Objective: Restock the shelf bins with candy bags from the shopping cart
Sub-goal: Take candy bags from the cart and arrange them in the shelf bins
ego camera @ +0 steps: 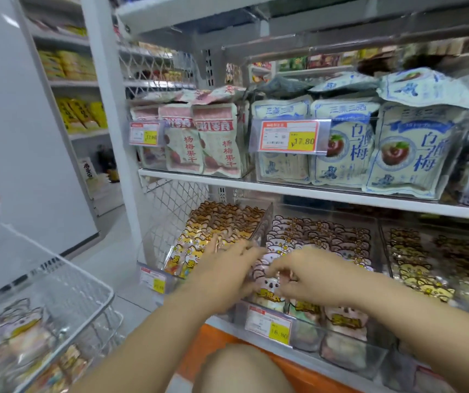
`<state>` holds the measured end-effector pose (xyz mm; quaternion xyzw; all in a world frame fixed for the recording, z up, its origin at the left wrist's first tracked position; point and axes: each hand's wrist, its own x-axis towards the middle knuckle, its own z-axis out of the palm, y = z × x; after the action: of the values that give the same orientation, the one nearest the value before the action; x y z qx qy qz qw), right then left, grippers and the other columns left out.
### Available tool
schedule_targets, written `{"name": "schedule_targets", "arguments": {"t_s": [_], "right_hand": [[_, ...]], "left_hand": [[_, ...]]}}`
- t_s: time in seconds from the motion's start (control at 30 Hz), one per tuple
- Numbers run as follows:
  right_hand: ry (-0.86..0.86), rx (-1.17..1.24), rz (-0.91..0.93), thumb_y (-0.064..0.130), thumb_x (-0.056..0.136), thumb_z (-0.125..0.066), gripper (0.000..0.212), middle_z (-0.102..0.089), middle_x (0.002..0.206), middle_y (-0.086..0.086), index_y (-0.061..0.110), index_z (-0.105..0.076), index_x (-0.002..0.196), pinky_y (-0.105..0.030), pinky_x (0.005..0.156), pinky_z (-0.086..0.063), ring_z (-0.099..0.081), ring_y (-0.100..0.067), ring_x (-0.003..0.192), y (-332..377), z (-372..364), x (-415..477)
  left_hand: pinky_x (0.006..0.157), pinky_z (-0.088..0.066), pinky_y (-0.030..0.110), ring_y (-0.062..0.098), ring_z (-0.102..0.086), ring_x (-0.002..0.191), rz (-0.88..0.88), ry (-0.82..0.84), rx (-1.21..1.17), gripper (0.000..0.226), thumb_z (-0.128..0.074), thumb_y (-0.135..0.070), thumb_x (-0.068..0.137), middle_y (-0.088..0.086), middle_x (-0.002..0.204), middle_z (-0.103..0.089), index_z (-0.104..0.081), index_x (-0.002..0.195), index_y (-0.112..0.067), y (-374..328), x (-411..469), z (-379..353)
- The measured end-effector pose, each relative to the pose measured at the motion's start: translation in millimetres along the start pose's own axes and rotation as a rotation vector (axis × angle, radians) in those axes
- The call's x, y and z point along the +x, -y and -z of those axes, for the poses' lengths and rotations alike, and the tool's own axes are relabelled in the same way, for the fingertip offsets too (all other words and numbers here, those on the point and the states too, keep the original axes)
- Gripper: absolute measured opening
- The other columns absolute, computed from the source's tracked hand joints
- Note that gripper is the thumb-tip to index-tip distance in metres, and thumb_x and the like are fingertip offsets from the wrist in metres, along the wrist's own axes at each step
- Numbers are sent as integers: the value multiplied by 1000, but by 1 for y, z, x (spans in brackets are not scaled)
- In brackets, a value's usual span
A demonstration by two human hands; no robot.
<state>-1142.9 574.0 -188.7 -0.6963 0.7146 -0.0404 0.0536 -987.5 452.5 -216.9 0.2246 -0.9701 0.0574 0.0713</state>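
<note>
Candy bag (268,282) at front of middle bin (349,357) in grip of right hand (312,282), left hand (227,276) flat just beside

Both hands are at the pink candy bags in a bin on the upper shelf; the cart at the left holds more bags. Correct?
No. In the head view, the left hand and right hand are at pink candy bags on the lower shelf, not the upper. The rest holds.

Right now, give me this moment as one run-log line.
phase: restocking | left hand: flat over orange bags by divider | right hand: pinches pink candy bag, middle bin | shopping cart: holds spare bags
</note>
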Motion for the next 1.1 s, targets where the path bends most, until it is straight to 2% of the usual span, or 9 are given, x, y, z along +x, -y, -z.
{"name": "schedule_targets", "arguments": {"t_s": [0.13, 0.37, 0.57, 0.67, 0.73, 0.83, 0.9, 1.0, 1.1], "right_hand": [[-83, 169, 147, 50, 85, -59, 28, -67, 85, 13, 37, -69, 108, -33, 72, -52, -60, -6, 77, 55, 1, 37], [-121, 385, 416, 32, 90, -69, 14, -60, 70, 19, 26, -74, 102, -11, 62, -38, -57, 6, 66, 190, -19, 107], [154, 147, 560, 32, 96, -60, 22, -68, 99, 9, 26, -70, 116, -27, 79, -48, -60, -10, 87, 268, -57, 153], [419, 162, 541, 31, 99, -57, 24, -70, 103, 1, 18, -71, 113, -35, 78, -57, -71, -22, 76, 281, -68, 164], [580, 183, 507, 32, 100, -57, 24, -70, 96, 5, 17, -70, 112, -29, 66, -56, -71, -26, 65, 283, -65, 171], [816, 23, 523, 31, 98, -61, 24, -76, 94, 3, 20, -67, 118, -9, 52, -42, -65, -16, 54, 295, -53, 179], [944, -97, 521, 31, 94, -67, 34, -76, 94, -3, 21, -63, 126, -8, 51, -42, -65, -12, 58, 306, -52, 187], [972, -56, 416, 32, 89, -75, 51, -73, 94, 0, 14, -58, 133, -24, 67, -57, -70, -18, 71, 325, -66, 213], [806, -45, 361, 37, 90, -73, 55, -67, 111, -7, 10, -54, 135, -37, 78, -62, -71, -19, 92, 344, -94, 250]], "left_hand": [[110, -34, 31, 13, -47, 128, 149, -174, -212, 56, -56, -49, 95, -15, 140, -47, -38, 147, -40, 40, -73, 30], [94, -49, 27, -3, -58, 106, 650, -371, -369, 49, -66, -41, 92, -22, 121, -58, -48, 138, -41, 136, -232, 42], [94, -51, 36, 1, -61, 106, 944, -445, -378, 45, -66, -40, 93, -21, 119, -61, -50, 135, -41, 183, -302, 27], [92, -51, 32, 0, -60, 109, 1027, -460, -330, 44, -64, -42, 94, -23, 122, -61, -49, 136, -42, 193, -314, 19], [90, -50, 30, 0, -60, 112, 1056, -439, -259, 44, -61, -43, 95, -23, 125, -61, -48, 137, -42, 197, -316, 18], [90, -50, 32, 4, -59, 113, 1103, -453, -239, 43, -59, -45, 96, -22, 126, -61, -48, 137, -42, 203, -322, 19], [85, -47, 29, 2, -59, 112, 1146, -488, -250, 42, -59, -45, 96, -23, 125, -61, -49, 137, -43, 207, -328, 20], [80, -39, 24, -1, -58, 111, 1167, -527, -266, 41, -58, -42, 97, -24, 125, -60, -49, 137, -42, 207, -330, 21], [81, -41, 24, 0, -58, 111, 1166, -562, -282, 40, -58, -40, 98, -21, 125, -61, -50, 137, -41, 207, -327, 22]]}}
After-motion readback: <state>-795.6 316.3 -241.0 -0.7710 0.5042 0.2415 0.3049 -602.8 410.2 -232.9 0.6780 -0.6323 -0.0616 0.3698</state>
